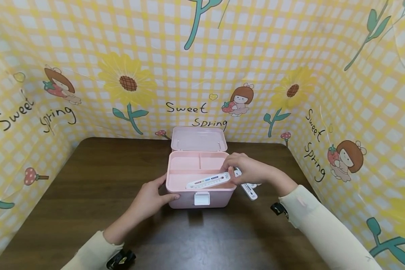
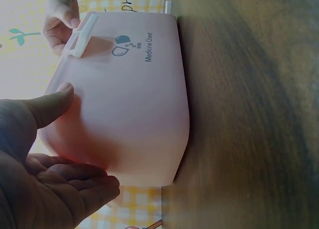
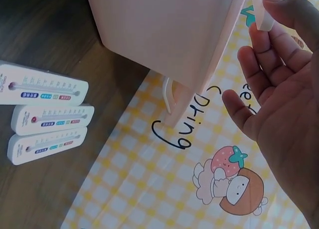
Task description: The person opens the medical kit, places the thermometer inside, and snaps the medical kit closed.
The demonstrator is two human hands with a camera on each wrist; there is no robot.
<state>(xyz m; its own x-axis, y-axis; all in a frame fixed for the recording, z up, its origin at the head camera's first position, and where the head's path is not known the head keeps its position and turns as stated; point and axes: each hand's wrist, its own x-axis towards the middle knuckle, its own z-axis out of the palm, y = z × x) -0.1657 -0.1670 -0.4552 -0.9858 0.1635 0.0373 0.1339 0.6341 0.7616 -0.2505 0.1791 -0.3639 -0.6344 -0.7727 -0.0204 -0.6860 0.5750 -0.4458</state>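
A pink medicine box (image 1: 219,200) stands with its lid up at the middle of the table. My left hand (image 1: 151,197) holds its front left corner, thumb on the front wall and fingers along the left side. Between thumb and fingers, my right hand (image 1: 249,169) pinches a white thermometer (image 1: 207,181) by its right end. This strip slants over the box's long front compartment, its printed scale facing up. The right wrist view shows its white end (image 3: 262,12) at the fingertips. Three more thermometers (image 3: 55,116) lie side by side on the table, right of the box.
The lid (image 1: 199,138) leans back at the far side. A divider (image 1: 200,161) splits the rear of the box into two compartments. A white latch (image 1: 201,198) hangs at the front. Yellow checked cloth (image 1: 195,75) walls in the dark wooden table (image 1: 121,161).
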